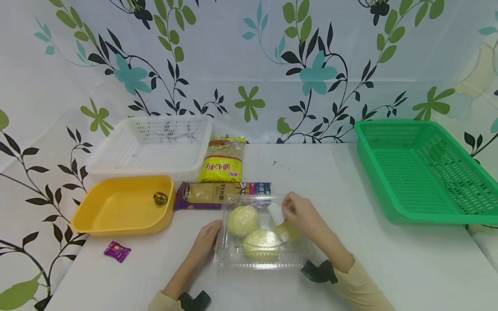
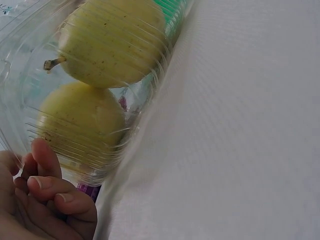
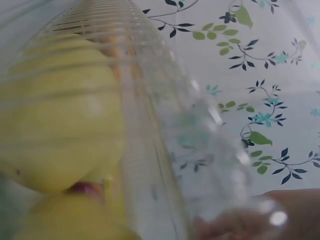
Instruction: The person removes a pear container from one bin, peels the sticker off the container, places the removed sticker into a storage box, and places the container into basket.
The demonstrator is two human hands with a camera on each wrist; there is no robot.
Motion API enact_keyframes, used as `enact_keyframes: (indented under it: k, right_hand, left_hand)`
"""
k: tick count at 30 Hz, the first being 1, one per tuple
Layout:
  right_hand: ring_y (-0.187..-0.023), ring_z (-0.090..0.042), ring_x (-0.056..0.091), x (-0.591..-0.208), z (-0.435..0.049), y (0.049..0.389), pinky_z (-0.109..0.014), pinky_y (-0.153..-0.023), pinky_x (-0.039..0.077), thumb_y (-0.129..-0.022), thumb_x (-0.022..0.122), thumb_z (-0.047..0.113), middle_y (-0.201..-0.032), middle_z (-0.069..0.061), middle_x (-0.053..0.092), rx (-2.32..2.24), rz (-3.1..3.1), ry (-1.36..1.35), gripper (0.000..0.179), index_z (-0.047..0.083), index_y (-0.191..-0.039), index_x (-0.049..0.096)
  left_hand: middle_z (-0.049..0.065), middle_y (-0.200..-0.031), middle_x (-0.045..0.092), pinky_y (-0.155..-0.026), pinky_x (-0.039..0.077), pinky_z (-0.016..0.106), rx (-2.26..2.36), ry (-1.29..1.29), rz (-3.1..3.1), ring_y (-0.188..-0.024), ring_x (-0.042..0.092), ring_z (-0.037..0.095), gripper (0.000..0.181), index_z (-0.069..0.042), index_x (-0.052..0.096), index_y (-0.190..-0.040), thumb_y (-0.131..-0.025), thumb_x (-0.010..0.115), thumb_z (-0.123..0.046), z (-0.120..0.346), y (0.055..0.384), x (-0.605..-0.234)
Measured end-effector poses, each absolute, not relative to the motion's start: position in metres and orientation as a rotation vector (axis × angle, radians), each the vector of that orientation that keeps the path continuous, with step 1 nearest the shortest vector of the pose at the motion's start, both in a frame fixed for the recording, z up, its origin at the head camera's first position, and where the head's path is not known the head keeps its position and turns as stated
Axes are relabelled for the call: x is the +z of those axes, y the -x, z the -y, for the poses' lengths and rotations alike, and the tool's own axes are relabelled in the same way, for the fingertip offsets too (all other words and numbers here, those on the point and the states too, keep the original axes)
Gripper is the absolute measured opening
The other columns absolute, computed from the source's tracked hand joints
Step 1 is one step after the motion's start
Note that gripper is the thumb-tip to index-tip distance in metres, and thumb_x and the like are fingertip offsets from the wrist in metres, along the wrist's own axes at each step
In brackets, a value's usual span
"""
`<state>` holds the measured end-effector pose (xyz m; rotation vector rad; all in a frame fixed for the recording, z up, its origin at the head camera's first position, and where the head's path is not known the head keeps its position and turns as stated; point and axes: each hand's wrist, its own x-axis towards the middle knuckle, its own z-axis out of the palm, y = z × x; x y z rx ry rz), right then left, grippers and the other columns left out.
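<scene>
From where I stand, the work is all at the lower middle of the frame, where a clear plastic box (image 1: pixel 268 264) sits on the white table (image 1: pixel 389 268) with three pale yellow-green pears (image 1: pixel 260 242) inside. The left hand (image 1: pixel 207 235) grips the box by its left edge, the thumb along the side and the fingers curled below, as the left wrist view shows. The right hand (image 1: pixel 306 216) is over the upper right part of the box, finger and thumb pinching a small white label (image 1: pixel 276 214) that hangs over the fruit.

As for how far things have got, the pears are in the box and the plastic looks closed over them, though it is too clear for me to be sure of the lid. The label seems the part in hand, and I would call it unfinished, since the fingers have not let go of it. Whether it is being stuck down or peeled away, I cannot tell.

The rest lies apart from the hands: a long noodle packet (image 1: pixel 218 193) right behind the box, a yellow packet (image 1: pixel 221 162) above that, a white basket (image 1: pixel 163 157) at the upper left, and a yellow tub (image 1: pixel 120 211) in front of it. A purple sweet (image 1: pixel 117 252) is on the table at the lower left, and a green basket (image 1: pixel 404 172) stands at the right, well away from both hands
</scene>
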<state>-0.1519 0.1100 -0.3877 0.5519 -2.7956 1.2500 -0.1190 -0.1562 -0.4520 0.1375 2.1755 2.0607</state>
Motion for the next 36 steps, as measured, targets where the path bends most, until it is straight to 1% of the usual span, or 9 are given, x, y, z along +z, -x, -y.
enact_keyframes:
  k: [4, 9, 13, 19, 23, 28, 31, 36]
  right_hand:
    - [-0.053, -0.012, 0.042, -0.387, -0.112, 0.153, -0.024, -0.046, 0.04, -0.084, 0.053, -0.001, -0.061, 0.001, 0.047, 1.228, 2.789, -0.552, 0.003, -0.002, -0.084, 0.05]
    - [-0.054, -0.012, 0.043, -0.387, -0.114, 0.153, -0.024, -0.048, 0.041, -0.086, 0.051, 0.001, -0.063, 0.0, 0.049, 1.206, 2.782, -0.552, 0.003, -0.002, -0.084, 0.05]
    - [-0.055, -0.012, 0.045, -0.387, -0.115, 0.153, -0.025, -0.048, 0.042, -0.086, 0.051, 0.001, -0.066, -0.002, 0.052, 1.206, 2.781, -0.536, 0.004, -0.002, -0.083, 0.051]
    - [-0.054, -0.012, 0.045, -0.385, -0.118, 0.153, -0.024, -0.047, 0.042, -0.086, 0.051, 0.0, -0.067, -0.002, 0.054, 1.224, 2.794, -0.525, 0.003, -0.003, -0.086, 0.052]
    - [-0.053, -0.012, 0.045, -0.383, -0.121, 0.153, -0.025, -0.046, 0.041, -0.086, 0.05, -0.001, -0.066, -0.003, 0.053, 1.228, 2.792, -0.516, 0.003, -0.003, -0.088, 0.052]
    - [-0.054, -0.012, 0.046, -0.383, -0.126, 0.154, -0.025, -0.047, 0.042, -0.088, 0.049, 0.001, -0.065, -0.002, 0.053, 1.22, 2.781, -0.5, 0.005, -0.003, -0.087, 0.051]
    - [-0.053, -0.012, 0.047, -0.383, -0.127, 0.156, -0.025, -0.046, 0.042, -0.089, 0.048, 0.002, -0.064, -0.002, 0.053, 1.246, 2.78, -0.498, 0.006, -0.003, -0.086, 0.05]
    - [-0.05, -0.011, 0.048, -0.383, -0.128, 0.157, -0.024, -0.045, 0.042, -0.087, 0.05, -0.001, -0.061, 0.0, 0.052, 1.262, 2.784, -0.491, 0.004, -0.002, -0.089, 0.054]
  left_hand:
    - [-0.003, -0.053, 0.036, -0.04, 0.028, 0.02, 2.062, -0.153, -2.205, -0.043, 0.032, 0.007, 0.032, -0.007, 0.041, -0.069, -0.099, 0.032, -0.012, 0.156, 0.119, -0.45]
    - [0.0, -0.053, 0.035, -0.04, 0.027, 0.019, 2.043, -0.069, -2.219, -0.042, 0.031, 0.009, 0.031, -0.006, 0.042, -0.068, -0.098, 0.035, -0.011, 0.158, 0.124, -0.458]
    - [0.001, -0.053, 0.035, -0.039, 0.026, 0.019, 2.058, -0.027, -2.188, -0.042, 0.031, 0.01, 0.031, -0.005, 0.042, -0.068, -0.098, 0.037, -0.014, 0.161, 0.13, -0.47]
    - [0.0, -0.053, 0.035, -0.039, 0.026, 0.019, 2.062, -0.018, -2.193, -0.041, 0.031, 0.009, 0.031, -0.006, 0.043, -0.069, -0.097, 0.04, -0.019, 0.161, 0.131, -0.474]
    - [0.0, -0.053, 0.034, -0.04, 0.026, 0.019, 2.049, 0.003, -2.179, -0.042, 0.03, 0.008, 0.031, -0.006, 0.042, -0.068, -0.098, 0.038, -0.016, 0.16, 0.13, -0.471]
    - [0.001, -0.053, 0.034, -0.041, 0.027, 0.018, 2.017, -0.002, -2.212, -0.042, 0.031, 0.008, 0.031, -0.006, 0.04, -0.067, -0.098, 0.035, -0.011, 0.156, 0.124, -0.456]
    - [0.001, -0.053, 0.034, -0.042, 0.027, 0.018, 2.014, -0.019, -2.225, -0.043, 0.031, 0.007, 0.031, -0.006, 0.04, -0.067, -0.098, 0.035, -0.011, 0.154, 0.121, -0.449]
    - [0.001, -0.053, 0.034, -0.042, 0.027, 0.018, 2.031, -0.028, -2.213, -0.044, 0.031, 0.008, 0.031, -0.005, 0.04, -0.067, -0.098, 0.035, -0.011, 0.155, 0.12, -0.449]
